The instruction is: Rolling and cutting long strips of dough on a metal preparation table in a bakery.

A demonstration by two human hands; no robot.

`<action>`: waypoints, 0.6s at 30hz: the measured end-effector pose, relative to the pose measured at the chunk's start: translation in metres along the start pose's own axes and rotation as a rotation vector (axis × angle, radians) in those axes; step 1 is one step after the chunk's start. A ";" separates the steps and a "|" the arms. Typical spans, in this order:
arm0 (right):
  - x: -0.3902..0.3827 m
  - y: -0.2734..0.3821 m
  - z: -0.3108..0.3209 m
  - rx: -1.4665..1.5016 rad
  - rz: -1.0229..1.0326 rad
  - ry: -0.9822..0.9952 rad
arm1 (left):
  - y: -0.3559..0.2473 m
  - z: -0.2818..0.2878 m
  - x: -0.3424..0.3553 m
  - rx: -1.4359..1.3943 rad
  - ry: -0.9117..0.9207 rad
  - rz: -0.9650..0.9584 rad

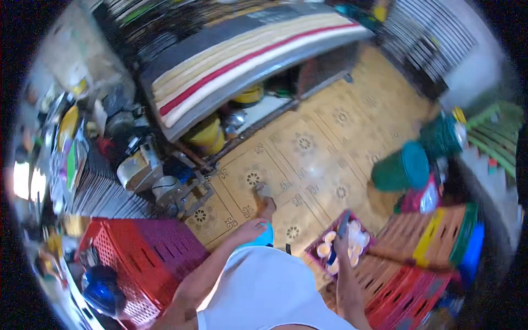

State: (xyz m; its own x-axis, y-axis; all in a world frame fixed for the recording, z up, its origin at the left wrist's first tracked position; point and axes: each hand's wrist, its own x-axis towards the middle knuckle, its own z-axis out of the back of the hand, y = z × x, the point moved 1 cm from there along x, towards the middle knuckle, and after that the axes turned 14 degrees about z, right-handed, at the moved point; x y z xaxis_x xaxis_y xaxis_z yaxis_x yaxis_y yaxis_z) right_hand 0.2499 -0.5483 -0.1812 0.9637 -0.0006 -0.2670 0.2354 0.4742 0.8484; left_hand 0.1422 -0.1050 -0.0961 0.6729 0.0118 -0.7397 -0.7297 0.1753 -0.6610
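My right hand (342,242) reaches over a small purple-rimmed crate (314,254) at my right side. Inside the crate are several pale round pieces (324,250) and a whitish translucent bundle (358,236). A dark grey-blue strip (344,222) runs along my right fingers. Blur hides whether they grip it or the crate. My left hand (254,229) is low in front of me, beside the leg of my turquoise shorts (258,238). Its fingers are smeared, and I see nothing clearly held in it.
A long bench (256,58) with layered tan, red and white sheets crosses ahead. Red crates (146,258) stand at left beside a grey machine (165,190). Stacked orange-brown crates (410,236) and a green bin (400,166) are at right. Patterned tiles (304,144) cover the floor.
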 end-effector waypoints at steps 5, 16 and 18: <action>0.104 0.051 -0.020 -0.450 0.869 -0.012 | -0.079 0.059 0.119 -0.104 -0.019 -0.002; 0.366 0.302 -0.110 0.010 0.160 0.302 | -0.205 0.222 0.325 -0.637 -0.781 -0.191; 0.432 0.335 -0.138 0.063 0.253 0.400 | -0.221 0.265 0.327 -0.722 -1.013 -0.169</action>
State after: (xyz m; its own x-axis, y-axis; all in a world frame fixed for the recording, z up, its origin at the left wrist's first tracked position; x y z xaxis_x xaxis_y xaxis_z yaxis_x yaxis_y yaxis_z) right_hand 0.7278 -0.2686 -0.0754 0.8705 0.4528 -0.1928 0.0183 0.3618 0.9321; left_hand 0.5558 0.1213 -0.1589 0.3219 0.8479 -0.4212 -0.3098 -0.3261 -0.8931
